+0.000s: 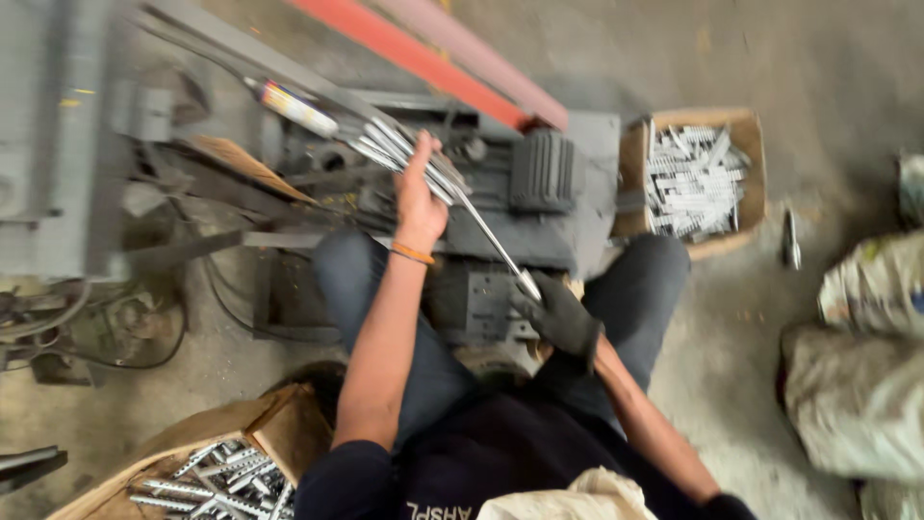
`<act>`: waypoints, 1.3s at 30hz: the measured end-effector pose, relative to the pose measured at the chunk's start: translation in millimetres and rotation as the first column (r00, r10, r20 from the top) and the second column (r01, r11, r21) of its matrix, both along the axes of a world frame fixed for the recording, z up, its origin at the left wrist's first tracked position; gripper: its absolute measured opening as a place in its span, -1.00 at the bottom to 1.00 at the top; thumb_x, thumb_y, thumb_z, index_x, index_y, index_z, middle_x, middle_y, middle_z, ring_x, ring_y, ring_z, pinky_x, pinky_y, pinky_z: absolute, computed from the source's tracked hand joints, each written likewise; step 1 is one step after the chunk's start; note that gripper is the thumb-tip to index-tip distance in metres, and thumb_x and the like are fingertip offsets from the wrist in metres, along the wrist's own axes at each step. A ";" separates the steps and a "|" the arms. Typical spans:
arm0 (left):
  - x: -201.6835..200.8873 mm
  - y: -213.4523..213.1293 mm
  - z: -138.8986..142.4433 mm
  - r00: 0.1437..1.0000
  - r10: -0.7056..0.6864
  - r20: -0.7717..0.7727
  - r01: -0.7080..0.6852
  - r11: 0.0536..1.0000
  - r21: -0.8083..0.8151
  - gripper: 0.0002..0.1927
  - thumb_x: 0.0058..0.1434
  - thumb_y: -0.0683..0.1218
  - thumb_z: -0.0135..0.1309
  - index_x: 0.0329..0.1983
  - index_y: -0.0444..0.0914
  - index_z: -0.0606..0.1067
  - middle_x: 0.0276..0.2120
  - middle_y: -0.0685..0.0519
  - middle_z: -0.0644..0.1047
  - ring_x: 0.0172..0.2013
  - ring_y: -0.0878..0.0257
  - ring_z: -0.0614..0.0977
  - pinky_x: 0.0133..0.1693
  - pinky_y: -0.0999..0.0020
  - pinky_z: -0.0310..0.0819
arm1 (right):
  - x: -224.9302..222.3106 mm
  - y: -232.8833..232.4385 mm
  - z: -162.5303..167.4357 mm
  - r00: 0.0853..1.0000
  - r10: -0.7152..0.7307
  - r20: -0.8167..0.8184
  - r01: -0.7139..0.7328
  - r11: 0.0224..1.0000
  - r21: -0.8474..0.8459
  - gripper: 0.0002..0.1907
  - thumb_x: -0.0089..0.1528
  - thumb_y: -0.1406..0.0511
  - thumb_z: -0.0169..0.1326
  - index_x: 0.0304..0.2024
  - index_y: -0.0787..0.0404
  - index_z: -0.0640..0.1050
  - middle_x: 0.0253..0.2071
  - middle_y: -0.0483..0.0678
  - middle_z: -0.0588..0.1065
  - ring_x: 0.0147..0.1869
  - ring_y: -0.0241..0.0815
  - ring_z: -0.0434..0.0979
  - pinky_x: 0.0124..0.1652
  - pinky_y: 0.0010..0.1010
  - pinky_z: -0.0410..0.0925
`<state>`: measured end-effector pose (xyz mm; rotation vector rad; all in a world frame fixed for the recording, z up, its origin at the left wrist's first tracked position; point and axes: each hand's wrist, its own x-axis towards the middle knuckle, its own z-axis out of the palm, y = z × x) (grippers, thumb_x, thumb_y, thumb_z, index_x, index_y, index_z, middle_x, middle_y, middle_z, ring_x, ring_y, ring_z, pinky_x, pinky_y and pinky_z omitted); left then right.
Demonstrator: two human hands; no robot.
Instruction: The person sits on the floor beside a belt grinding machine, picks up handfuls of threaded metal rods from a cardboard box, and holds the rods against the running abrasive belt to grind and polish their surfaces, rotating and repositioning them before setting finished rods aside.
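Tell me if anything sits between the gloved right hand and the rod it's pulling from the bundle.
Nothing visible does. The right hand, in a dark glove, already touches the near end of one metal rod, whose far end sits in the bundle of rods gripped by the bare left hand.

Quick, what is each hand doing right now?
Left hand: closed, holding a bundle of metal rods.
Right hand, in a dark glove: fingers closed on the end of one metal rod.

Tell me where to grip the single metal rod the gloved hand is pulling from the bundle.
Grip the single rod at its free lower end, coming from the person's right, where the gloved right hand already pinches it. Its upper end is caught among the bundle of rods in the bare left hand, so only the lower stretch is free.
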<state>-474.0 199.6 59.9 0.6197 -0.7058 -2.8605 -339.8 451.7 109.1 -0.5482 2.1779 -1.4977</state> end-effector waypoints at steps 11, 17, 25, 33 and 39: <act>-3.3 -9.7 -1.6 1.000 0.001 -0.024 0.001 0.993 0.117 -0.75 0.30 0.03 0.25 -0.26 -0.22 0.49 -0.51 0.11 0.46 -0.51 0.29 0.51 -0.50 0.36 0.40 | 10.6 -8.2 19.4 0.952 -0.203 0.229 0.142 0.956 0.258 -0.72 0.30 0.13 0.12 -0.10 0.18 0.49 -0.56 -0.15 0.32 -0.52 -0.36 0.29 -0.49 -0.41 0.26; 1.3 -13.2 -7.0 0.999 0.029 -0.039 -0.026 0.996 0.082 -0.79 0.28 0.00 0.26 -0.27 -0.19 0.50 -0.46 0.13 0.51 -0.52 0.30 0.50 -0.49 0.34 0.39 | 14.9 0.5 18.3 0.961 -0.187 0.203 0.125 0.951 0.281 -0.69 0.29 0.12 0.15 -0.14 0.22 0.48 -0.55 -0.15 0.36 -0.51 -0.37 0.36 -0.48 -0.39 0.32; 0.3 -7.6 0.0 0.997 0.080 -0.007 -0.080 0.993 -0.082 -0.78 0.19 -0.05 0.32 -0.23 -0.21 0.53 -0.40 0.10 0.56 -0.46 0.33 0.52 -0.44 0.38 0.43 | 9.6 -1.9 28.3 0.966 -0.180 0.185 0.092 0.909 0.407 -0.63 0.29 0.10 0.17 -0.26 0.27 0.43 -0.59 -0.10 0.36 -0.53 -0.32 0.39 -0.48 -0.34 0.31; 34.1 25.0 17.7 0.924 -0.356 -0.138 0.149 0.669 -0.728 -0.79 0.20 -0.14 0.31 -0.17 -0.27 0.55 -0.33 0.12 0.60 -0.33 0.31 0.62 -0.24 0.35 0.56 | -12.6 -14.0 10.7 0.977 -0.135 0.162 0.124 0.989 0.078 -0.73 0.38 0.15 0.13 -0.19 0.24 0.48 -0.50 -0.20 0.36 -0.48 -0.41 0.31 -0.51 -0.43 0.28; 18.4 48.2 5.8 0.957 -0.283 -0.058 0.197 0.788 -0.583 -0.84 0.26 -0.13 0.27 -0.18 -0.31 0.60 -0.47 0.08 0.52 -0.50 0.33 0.53 -0.44 0.41 0.38 | -45.4 -34.2 3.7 0.815 -0.357 0.456 0.384 0.923 0.036 -0.73 0.30 0.20 0.13 -0.27 0.28 0.43 -0.71 -0.17 0.31 -0.77 -0.34 0.21 -0.75 -0.39 0.09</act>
